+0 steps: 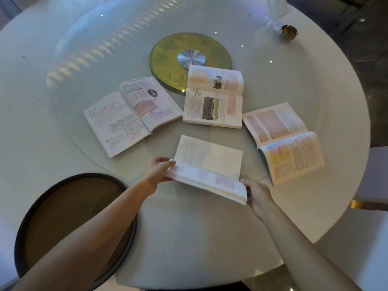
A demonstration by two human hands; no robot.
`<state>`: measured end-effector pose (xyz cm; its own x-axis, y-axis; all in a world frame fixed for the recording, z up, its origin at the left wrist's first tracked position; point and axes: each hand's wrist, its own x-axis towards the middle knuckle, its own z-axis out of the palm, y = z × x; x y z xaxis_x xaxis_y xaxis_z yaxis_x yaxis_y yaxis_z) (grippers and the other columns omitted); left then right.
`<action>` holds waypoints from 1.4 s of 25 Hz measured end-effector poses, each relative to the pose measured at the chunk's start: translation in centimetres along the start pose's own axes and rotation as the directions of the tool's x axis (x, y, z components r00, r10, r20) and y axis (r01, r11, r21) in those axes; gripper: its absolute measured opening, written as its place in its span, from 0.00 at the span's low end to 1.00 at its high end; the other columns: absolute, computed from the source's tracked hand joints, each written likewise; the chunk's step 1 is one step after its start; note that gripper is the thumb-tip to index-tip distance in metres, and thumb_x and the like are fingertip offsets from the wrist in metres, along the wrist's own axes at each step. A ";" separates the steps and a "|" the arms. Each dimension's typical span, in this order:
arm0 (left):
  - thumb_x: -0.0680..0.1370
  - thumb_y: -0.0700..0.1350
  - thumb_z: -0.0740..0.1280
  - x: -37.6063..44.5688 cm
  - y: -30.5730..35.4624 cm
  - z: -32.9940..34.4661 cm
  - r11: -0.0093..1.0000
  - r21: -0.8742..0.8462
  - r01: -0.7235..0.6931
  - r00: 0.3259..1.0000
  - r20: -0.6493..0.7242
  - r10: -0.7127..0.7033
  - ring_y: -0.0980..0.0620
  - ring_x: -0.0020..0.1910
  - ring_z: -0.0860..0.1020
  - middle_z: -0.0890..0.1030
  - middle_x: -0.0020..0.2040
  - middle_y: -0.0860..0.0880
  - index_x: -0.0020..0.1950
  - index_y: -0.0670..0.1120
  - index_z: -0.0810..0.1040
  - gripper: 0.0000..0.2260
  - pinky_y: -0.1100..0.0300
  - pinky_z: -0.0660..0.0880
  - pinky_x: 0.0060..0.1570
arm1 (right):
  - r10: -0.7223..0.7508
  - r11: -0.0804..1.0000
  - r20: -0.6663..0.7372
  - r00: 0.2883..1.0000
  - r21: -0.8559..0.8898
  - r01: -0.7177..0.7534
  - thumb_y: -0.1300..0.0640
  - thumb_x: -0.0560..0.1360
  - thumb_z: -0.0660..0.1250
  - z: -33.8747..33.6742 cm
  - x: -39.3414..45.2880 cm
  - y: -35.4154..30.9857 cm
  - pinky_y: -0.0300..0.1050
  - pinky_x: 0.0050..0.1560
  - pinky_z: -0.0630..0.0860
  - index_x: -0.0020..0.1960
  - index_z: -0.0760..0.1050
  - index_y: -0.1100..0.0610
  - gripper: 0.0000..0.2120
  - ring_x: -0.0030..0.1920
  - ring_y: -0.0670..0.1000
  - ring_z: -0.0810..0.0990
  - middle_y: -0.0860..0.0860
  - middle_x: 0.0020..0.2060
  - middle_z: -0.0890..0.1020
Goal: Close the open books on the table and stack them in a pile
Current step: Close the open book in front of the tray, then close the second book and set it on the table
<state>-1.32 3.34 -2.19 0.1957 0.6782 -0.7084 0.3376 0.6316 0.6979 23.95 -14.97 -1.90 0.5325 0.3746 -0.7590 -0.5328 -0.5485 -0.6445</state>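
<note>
- Four open books lie on a round white tabletop (63,143); their print is too small and blurred to read.
- The left hand (156,172) and right hand (259,195) each pinch an end of the nearest book (210,164), its near half lifted.
- A gold disc (168,59) sits under the glass turntable (105,59); a dark round tray (69,217) lies near left.

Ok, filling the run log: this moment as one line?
step: closing nearest book | left hand: on its left edge | right hand: under lifted half | open books: four | pile: none
</note>
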 end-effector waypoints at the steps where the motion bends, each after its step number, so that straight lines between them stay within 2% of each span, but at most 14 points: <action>1: 0.78 0.46 0.70 0.0 0.5 0.3 0.996 -0.086 0.008 0.999 0.045 -0.004 0.44 0.44 0.85 0.82 0.57 0.39 0.64 0.40 0.76 0.17 0.55 0.83 0.39 | 0.016 0.998 0.028 0.999 0.063 -0.018 0.65 0.77 0.68 0.0 0.6 -0.9 0.46 0.36 0.83 0.48 0.81 0.65 0.04 0.38 0.54 0.85 0.58 0.39 0.85; 4: 0.79 0.56 0.68 0.4 1.2 1.6 0.981 -0.193 0.022 0.998 0.070 -0.008 0.39 0.50 0.85 0.84 0.55 0.40 0.63 0.42 0.77 0.21 0.47 0.83 0.51 | 0.042 0.990 0.111 0.993 0.133 -0.057 0.59 0.81 0.66 0.2 3.3 -2.4 0.57 0.57 0.83 0.58 0.79 0.67 0.12 0.51 0.63 0.85 0.67 0.49 0.85; 7: 0.80 0.60 0.65 0.4 1.0 3.3 0.988 -0.145 0.045 0.999 0.027 -0.041 0.43 0.49 0.83 0.82 0.54 0.44 0.64 0.47 0.75 0.20 0.50 0.81 0.49 | 0.058 0.998 0.115 0.992 -0.025 -0.056 0.53 0.83 0.63 0.6 5.3 -3.0 0.52 0.49 0.83 0.60 0.76 0.67 0.17 0.48 0.61 0.84 0.68 0.53 0.84; 10: 0.80 0.51 0.67 0.2 -0.5 5.1 0.997 -0.017 0.071 0.994 -0.083 -0.072 0.50 0.39 0.78 0.80 0.45 0.47 0.60 0.44 0.76 0.14 0.58 0.76 0.37 | -0.018 0.937 0.081 0.997 -0.347 0.045 0.54 0.82 0.65 1.4 6.3 -3.7 0.50 0.45 0.81 0.49 0.78 0.62 0.11 0.43 0.57 0.82 0.62 0.45 0.82; 11: 0.79 0.48 0.68 0.2 -1.3 5.7 0.996 0.044 0.082 0.990 -0.120 -0.077 0.52 0.35 0.76 0.79 0.41 0.49 0.60 0.44 0.77 0.12 0.59 0.74 0.33 | -0.101 0.859 0.049 0.994 -0.500 0.112 0.54 0.80 0.67 1.7 7.0 -4.0 0.52 0.46 0.80 0.50 0.78 0.61 0.09 0.44 0.56 0.82 0.61 0.47 0.83; 13: 0.77 0.44 0.68 -0.1 -2.7 6.7 0.990 0.057 0.126 0.984 -0.136 -0.118 0.52 0.33 0.73 0.77 0.37 0.51 0.59 0.45 0.78 0.11 0.61 0.71 0.30 | -0.316 0.562 0.061 0.947 -0.792 0.239 0.55 0.77 0.68 2.5 8.2 -4.5 0.55 0.54 0.78 0.61 0.76 0.60 0.15 0.55 0.59 0.80 0.60 0.57 0.81; 16: 0.77 0.43 0.68 -0.8 -3.6 8.3 0.983 -0.009 0.185 0.976 -0.113 -0.185 0.46 0.39 0.74 0.76 0.39 0.48 0.54 0.46 0.77 0.07 0.55 0.75 0.37 | -0.469 0.131 0.370 0.802 -0.869 0.477 0.56 0.79 0.66 4.1 9.7 -5.2 0.57 0.69 0.72 0.77 0.67 0.55 0.27 0.72 0.59 0.70 0.58 0.72 0.72; 18: 0.77 0.42 0.68 -0.6 -3.5 9.0 0.982 -0.071 0.175 0.975 -0.125 -0.183 0.45 0.43 0.76 0.78 0.42 0.47 0.56 0.45 0.77 0.09 0.53 0.77 0.43 | -0.418 0.001 0.487 0.767 -0.844 0.536 0.57 0.80 0.64 5.3 10.5 -5.6 0.58 0.74 0.66 0.80 0.63 0.55 0.29 0.77 0.58 0.66 0.56 0.78 0.67; 21: 0.78 0.41 0.68 -0.3 -2.8 9.6 0.988 -0.104 0.113 0.974 -0.184 -0.131 0.49 0.45 0.77 0.80 0.46 0.49 0.58 0.46 0.76 0.09 0.53 0.76 0.47 | -0.347 -0.116 0.483 0.804 -0.873 0.474 0.54 0.81 0.63 5.8 11.4 -5.7 0.58 0.71 0.68 0.75 0.69 0.57 0.23 0.73 0.60 0.70 0.56 0.75 0.70; 23: 0.78 0.41 0.68 -0.3 -2.3 9.6 0.995 -0.069 0.069 0.957 -0.276 -0.086 0.53 0.43 0.76 0.80 0.45 0.51 0.56 0.45 0.77 0.08 0.59 0.72 0.46 | -0.346 -0.122 0.476 0.809 -0.877 0.464 0.54 0.80 0.63 5.3 11.2 -5.8 0.56 0.64 0.72 0.66 0.74 0.59 0.16 0.66 0.61 0.74 0.57 0.68 0.75; 26: 0.78 0.41 0.68 0.4 -1.4 9.5 0.999 -0.012 0.038 0.942 -0.333 -0.040 0.53 0.45 0.77 0.78 0.46 0.51 0.59 0.46 0.76 0.10 0.62 0.70 0.46 | -0.291 0.016 0.446 0.846 -0.882 0.470 0.55 0.80 0.65 3.8 10.7 -4.8 0.53 0.56 0.74 0.59 0.76 0.61 0.12 0.60 0.61 0.78 0.58 0.60 0.79; 29: 0.74 0.48 0.70 1.6 -1.1 9.5 0.990 0.134 0.034 0.953 -0.302 0.008 0.46 0.58 0.78 0.78 0.60 0.46 0.67 0.43 0.75 0.22 0.53 0.76 0.56 | -0.230 0.072 0.451 0.863 -0.876 0.477 0.55 0.79 0.66 2.5 9.5 -2.9 0.51 0.53 0.73 0.58 0.74 0.61 0.11 0.58 0.61 0.79 0.59 0.56 0.80; 31: 0.69 0.54 0.68 2.0 -1.2 9.5 0.968 0.245 0.049 0.959 -0.282 0.022 0.43 0.63 0.76 0.76 0.65 0.43 0.70 0.44 0.73 0.30 0.47 0.74 0.64 | -0.224 0.111 0.458 0.860 -0.865 0.489 0.55 0.79 0.66 2.0 8.9 -2.0 0.50 0.50 0.72 0.54 0.72 0.59 0.08 0.56 0.61 0.79 0.58 0.54 0.80; 35: 0.72 0.51 0.69 2.0 1.2 9.6 0.933 0.360 -0.009 0.951 -0.285 0.119 0.42 0.66 0.73 0.74 0.66 0.41 0.71 0.44 0.71 0.28 0.48 0.73 0.66 | -0.220 0.211 0.418 0.882 -0.862 0.461 0.52 0.80 0.65 2.0 9.1 -3.5 0.49 0.51 0.75 0.55 0.76 0.57 0.09 0.55 0.59 0.81 0.56 0.53 0.83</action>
<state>8.34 1.79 -3.81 -0.0357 0.8270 -0.5610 0.6446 0.4481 0.6195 29.35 -8.12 -6.72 0.3119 0.7630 -0.5662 0.6999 -0.5875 -0.4062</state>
